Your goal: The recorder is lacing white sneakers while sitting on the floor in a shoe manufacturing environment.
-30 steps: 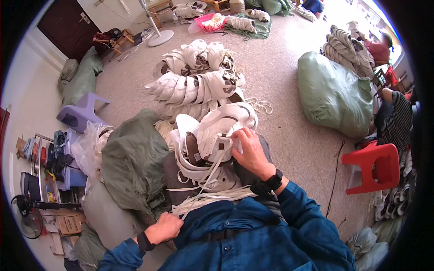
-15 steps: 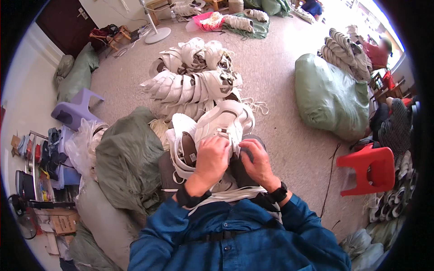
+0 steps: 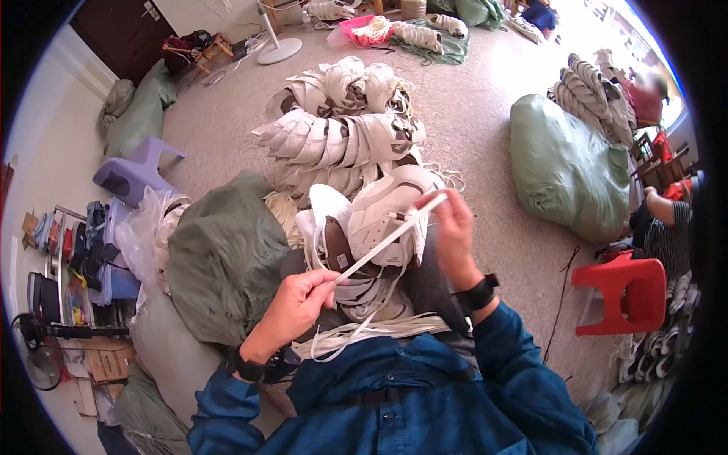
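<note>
Purple stool far L, then a dark green sack, its R edge right by the lap, so tight on that side tbh. L hand has thumb + fingers pinched on a white lace, slanting straight up across the white shoe upper, which sits on the lap. R hand pinches the lace higher up, near the upper's R edge. Wide strip of floor btw that and the red stool.
</note>
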### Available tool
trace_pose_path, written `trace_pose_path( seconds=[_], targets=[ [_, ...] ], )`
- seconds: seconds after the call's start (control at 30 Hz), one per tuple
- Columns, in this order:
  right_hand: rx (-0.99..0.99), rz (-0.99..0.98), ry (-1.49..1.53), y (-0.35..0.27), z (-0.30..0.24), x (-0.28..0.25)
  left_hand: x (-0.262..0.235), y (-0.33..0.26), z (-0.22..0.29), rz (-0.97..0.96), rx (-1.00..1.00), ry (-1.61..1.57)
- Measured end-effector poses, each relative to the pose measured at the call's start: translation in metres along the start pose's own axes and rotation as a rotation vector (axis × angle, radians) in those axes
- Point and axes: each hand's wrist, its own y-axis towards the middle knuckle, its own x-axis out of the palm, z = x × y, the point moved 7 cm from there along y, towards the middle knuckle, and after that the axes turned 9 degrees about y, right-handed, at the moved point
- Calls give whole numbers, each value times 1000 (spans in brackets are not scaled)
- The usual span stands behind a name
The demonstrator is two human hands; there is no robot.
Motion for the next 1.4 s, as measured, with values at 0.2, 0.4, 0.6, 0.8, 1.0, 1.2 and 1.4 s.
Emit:
trace_pose_path(
  seconds=[0.2, 0.4, 0.6, 0.8, 1.0, 1.2, 1.4],
  targets=[
    [235, 298, 454, -7, 36, -100, 12, 56, -9, 33, 92, 163],
    [351, 494, 661, -23, 57, -170, 21, 101, 9, 137, 314, 327],
    [362, 494, 706, -33, 75, -206, 16, 115, 32, 180, 381, 590],
    [429, 406, -72, -47, 74, -201, 18, 125, 43, 250, 386, 624],
    [103, 89, -275, -42, 17, -120, 23, 136, 26, 156, 267, 282],
    [219, -260, -33, -59, 12, -3, 30, 118, 47, 328, 580, 767],
    [339, -337, -29, -45, 31, 42, 51, 113, 46, 471, 684, 1163]
  ],
)
